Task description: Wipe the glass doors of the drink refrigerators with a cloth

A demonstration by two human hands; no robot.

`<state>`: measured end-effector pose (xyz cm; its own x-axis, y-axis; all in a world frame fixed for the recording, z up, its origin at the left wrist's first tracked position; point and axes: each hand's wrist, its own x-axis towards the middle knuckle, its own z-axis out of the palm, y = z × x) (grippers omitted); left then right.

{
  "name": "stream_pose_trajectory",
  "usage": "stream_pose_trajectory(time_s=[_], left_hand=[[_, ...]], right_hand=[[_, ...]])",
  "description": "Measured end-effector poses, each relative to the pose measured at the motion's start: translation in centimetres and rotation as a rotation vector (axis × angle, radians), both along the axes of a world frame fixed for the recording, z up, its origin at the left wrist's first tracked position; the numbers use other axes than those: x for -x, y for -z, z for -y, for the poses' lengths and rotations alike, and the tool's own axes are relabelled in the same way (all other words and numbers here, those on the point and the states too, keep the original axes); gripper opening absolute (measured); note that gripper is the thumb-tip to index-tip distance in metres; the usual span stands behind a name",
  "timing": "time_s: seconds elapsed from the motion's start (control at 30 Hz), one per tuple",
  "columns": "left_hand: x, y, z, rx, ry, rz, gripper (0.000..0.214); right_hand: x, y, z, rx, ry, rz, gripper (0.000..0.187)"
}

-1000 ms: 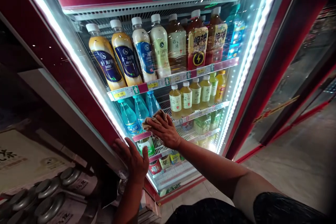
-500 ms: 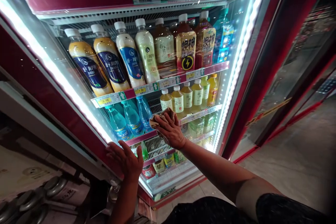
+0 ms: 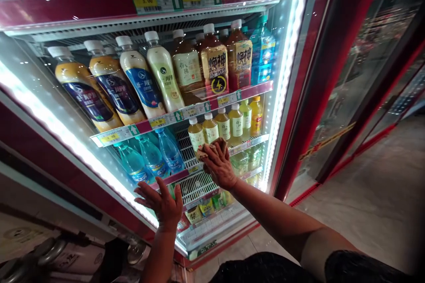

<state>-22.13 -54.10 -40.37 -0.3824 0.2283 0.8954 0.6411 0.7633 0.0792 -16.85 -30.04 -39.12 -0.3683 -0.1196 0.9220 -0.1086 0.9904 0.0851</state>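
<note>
Brown cloth (image 3: 222,143): had just slid right along the glass front (image 3: 199,183), until it overlapped the first pale-labelled bottles (image 3: 211,131); a fresh patch of pane was apparently getting its pass.
Right hand (image 3: 222,170): clamped on the bunched brown cloth, the arm reaching in from the lower right.
Left hand (image 3: 164,203): fingers spread apart, nothing held; contact with the glass front could not be told.
A second earlier: the brown cloth sat nearer the blue bottles (image 3: 171,152), and the left hand lay closer to the red frame (image 3: 79,172).
Upper shelf (image 3: 76,5): showed lower in view, its price tags fully lit.
</note>
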Motion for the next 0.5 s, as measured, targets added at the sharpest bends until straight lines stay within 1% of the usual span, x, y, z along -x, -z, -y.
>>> stream_pose_trajectory(time_s=[0.07,0.13,0.2,0.3,0.4,0.43,0.5], left_hand=[[0.4,0.3,-0.3,0.002,-0.013,-0.011,0.099],[0.7,0.5,-0.3,0.006,-0.016,-0.017,0.100],[0.8,0.6,-0.1,0.006,-0.023,-0.014,0.100],[0.7,0.6,0.0,0.008,-0.025,-0.013,0.100],[0.7,1.0,-0.1,0.012,-0.041,-0.005,0.101],[0.7,1.2,-0.2,0.010,-0.055,-0.008,0.101],[0.8,1.7,-0.3,0.000,-0.091,0.024,0.100]], right_hand=[[-0.3,0.8,-0.2,-0.059,-0.030,0.055,0.042],[-0.9,1.6,-1.2,-0.110,-0.045,0.078,0.039],[-1.5,1.9,-2.7,-0.097,-0.033,0.054,0.037],[-1.9,1.4,-4.0,-0.022,-0.023,-0.029,0.036],[-1.6,1.1,-3.6,0.041,-0.014,-0.055,0.037],[-1.5,1.3,-3.4,0.035,-0.019,-0.039,0.039],[-1.5,1.9,-3.3,-0.025,-0.051,0.000,0.043]])
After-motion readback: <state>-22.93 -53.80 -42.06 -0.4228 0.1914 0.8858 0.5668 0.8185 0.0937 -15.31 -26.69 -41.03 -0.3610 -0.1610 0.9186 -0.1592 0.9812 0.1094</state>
